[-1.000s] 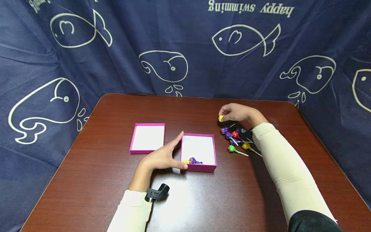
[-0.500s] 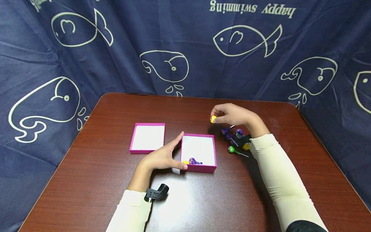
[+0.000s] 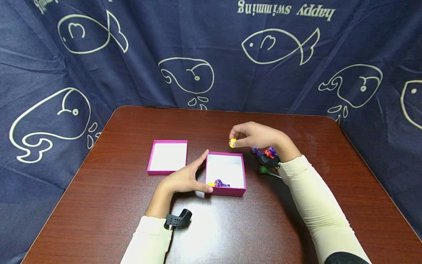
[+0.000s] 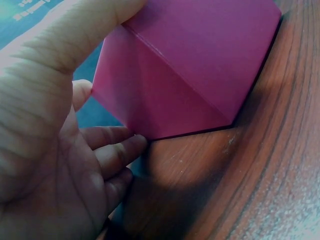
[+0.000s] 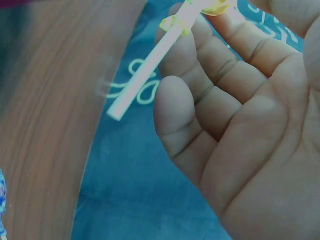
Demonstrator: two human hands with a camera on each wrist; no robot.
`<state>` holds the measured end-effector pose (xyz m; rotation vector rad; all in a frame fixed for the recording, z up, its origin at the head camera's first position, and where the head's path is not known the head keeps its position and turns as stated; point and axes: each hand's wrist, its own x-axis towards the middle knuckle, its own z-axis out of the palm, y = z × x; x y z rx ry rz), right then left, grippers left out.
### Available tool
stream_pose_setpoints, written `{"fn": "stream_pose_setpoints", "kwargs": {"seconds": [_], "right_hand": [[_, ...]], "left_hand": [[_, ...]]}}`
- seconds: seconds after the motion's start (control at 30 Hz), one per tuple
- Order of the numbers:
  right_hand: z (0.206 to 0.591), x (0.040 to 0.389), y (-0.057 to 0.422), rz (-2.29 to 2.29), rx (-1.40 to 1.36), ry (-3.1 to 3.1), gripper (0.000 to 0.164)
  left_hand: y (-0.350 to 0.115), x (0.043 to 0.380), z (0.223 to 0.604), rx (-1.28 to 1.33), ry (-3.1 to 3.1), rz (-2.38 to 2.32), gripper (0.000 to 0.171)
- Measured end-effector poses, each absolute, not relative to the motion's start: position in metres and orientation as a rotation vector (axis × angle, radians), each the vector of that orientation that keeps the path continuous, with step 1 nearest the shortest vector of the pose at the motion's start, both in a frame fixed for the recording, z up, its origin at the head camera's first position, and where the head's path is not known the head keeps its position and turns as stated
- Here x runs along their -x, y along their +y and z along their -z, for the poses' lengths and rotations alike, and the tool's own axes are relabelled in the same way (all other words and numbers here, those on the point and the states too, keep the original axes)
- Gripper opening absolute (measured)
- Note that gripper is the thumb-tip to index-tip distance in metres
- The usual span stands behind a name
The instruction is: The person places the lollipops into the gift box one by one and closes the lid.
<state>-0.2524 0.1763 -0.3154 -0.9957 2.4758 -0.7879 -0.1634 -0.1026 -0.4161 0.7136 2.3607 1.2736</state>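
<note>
The fingers (image 3: 241, 128) of the right hand (image 3: 258, 135) have carried the yellow lollipop (image 3: 233, 143) leftward, nearer the pink box (image 3: 229, 191).

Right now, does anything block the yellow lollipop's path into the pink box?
Nothing visible except the far rim of the pink box, which the yellow lollipop in the right hand probably must pass over. The left hand holds the box's left side, off the opening.

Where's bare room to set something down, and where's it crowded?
Bare table lies left of the pink tray and in front of the pink box, whose far half inside is bare. Crowded: right of the box, lollipops cluster by the right hand; the left hand partly fills the tray-box gap.
</note>
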Motion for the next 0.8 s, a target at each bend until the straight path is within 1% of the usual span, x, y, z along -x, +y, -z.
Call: {"fn": "stream_pose_setpoints", "kwargs": {"seconds": [0.17, 0.43, 0.6, 0.8], "right_hand": [[0.317, 0.248, 0.167, 0.794, 1.034, 2.413, 0.005], [0.314, 0.237, 0.151, 0.715, 1.147, 2.416, 0.009], [0.317, 0.233, 0.141, 0.682, 1.217, 2.384, 0.008], [0.323, 0.23, 0.131, 0.64, 1.226, 2.364, 0.007]], "left_hand": [[-0.102, 0.164, 0.416, -0.717, 2.35, -1.281, 0.121], [-0.103, 0.164, 0.417, -0.722, 2.351, -1.281, 0.12], [-0.104, 0.164, 0.417, -0.728, 2.349, -1.286, 0.12], [-0.104, 0.164, 0.417, -0.73, 2.351, -1.285, 0.121]]}}
